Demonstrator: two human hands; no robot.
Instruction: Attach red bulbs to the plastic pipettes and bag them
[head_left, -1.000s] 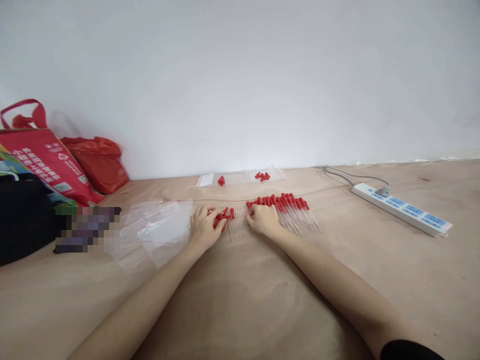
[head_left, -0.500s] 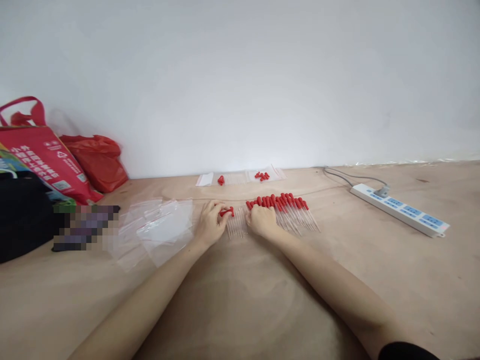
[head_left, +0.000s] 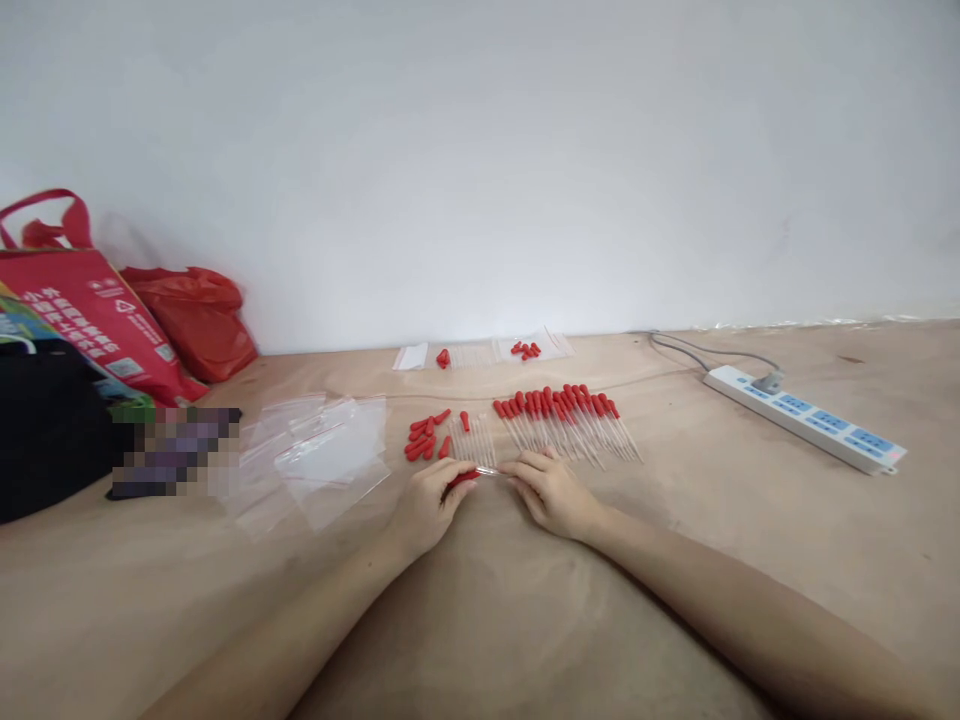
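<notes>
My left hand [head_left: 431,500] pinches a red rubber bulb [head_left: 463,477] and my right hand [head_left: 551,490] pinches a clear glass dropper tube [head_left: 491,470]; the two parts meet between the hands, low over the wooden tabletop [head_left: 480,600]. Just beyond lie a small heap of loose red bulbs [head_left: 424,436], a few bare glass tubes [head_left: 474,440] and a row of several droppers with red bulbs fitted [head_left: 566,418].
A pile of clear zip bags [head_left: 315,455] lies to the left. Two small bags with red bulbs [head_left: 487,353] sit by the wall. A white power strip [head_left: 806,418] lies at the right. Red bags [head_left: 112,315] and a black bag [head_left: 45,430] stand at far left.
Both hands have drawn back toward me from the piles, the left bringing a red bulb and the right a glass tube. The heap of loose bulbs is now uncovered.
</notes>
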